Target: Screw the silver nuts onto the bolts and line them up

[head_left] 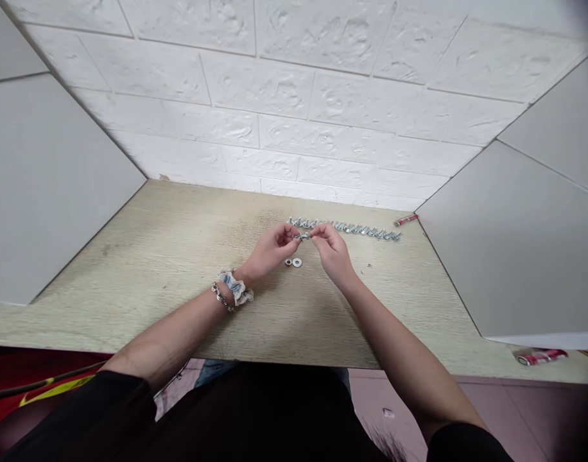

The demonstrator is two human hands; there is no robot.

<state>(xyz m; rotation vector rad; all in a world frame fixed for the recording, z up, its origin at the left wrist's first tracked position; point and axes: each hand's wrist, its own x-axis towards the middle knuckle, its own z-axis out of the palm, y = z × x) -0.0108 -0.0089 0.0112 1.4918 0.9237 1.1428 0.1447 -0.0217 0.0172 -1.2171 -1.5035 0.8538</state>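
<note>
Over the middle of the table, my left hand [275, 246] and my right hand [331, 251] meet fingertip to fingertip. Both pinch a small silver bolt [303, 237], one hand at each end. Its finer details are too small to make out. Just below the fingers, a nut [288, 262] and a flat washer [297, 262] lie side by side on the wood. Behind my hands stretches a row of silver bolts [364, 230], several of them standing with washers on; my right fingers hide part of the row.
The pale wooden table [178, 256] runs back to a white brick-patterned wall [284, 128]. Grey panels [58, 167] close in the left and right sides. One red battery [406, 220] lies at the back right, another red battery [542, 357] near the front right edge.
</note>
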